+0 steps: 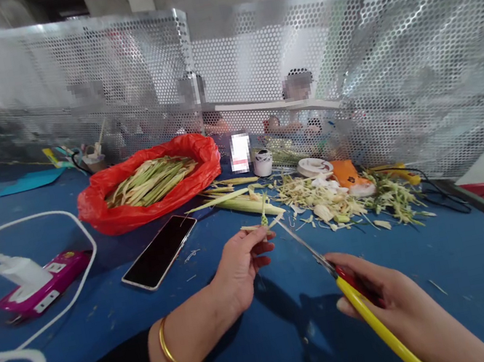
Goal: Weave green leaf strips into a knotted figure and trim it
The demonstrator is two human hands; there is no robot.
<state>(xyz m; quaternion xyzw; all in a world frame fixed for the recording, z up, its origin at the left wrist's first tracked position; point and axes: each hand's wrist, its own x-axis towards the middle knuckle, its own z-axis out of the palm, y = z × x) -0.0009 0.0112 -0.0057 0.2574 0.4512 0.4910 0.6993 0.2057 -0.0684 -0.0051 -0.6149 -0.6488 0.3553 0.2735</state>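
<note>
My left hand (247, 261) is closed in a pinch on a small green piece of plant leaf (265, 217), with pale strips sticking out on both sides of the fingertips. In my right hand (388, 292) are scissors (362, 303) with red and yellow handles. Their blades point up and left, the tips close to the leaf piece's right-hand end. Whether the tips touch it I cannot tell. Just beyond the hands lie long pale-green leaf strips (246, 203) on the blue table (253, 347).
A red plastic bag (155, 218) holds many leaf strips. A phone (160, 253) lies left, beside a purple power strip (47, 284) with a white cable. Leaf scraps (321, 204), a tape roll (314, 167) and an orange packet (349, 173) lie right. People sit behind a perforated metal screen (247, 49).
</note>
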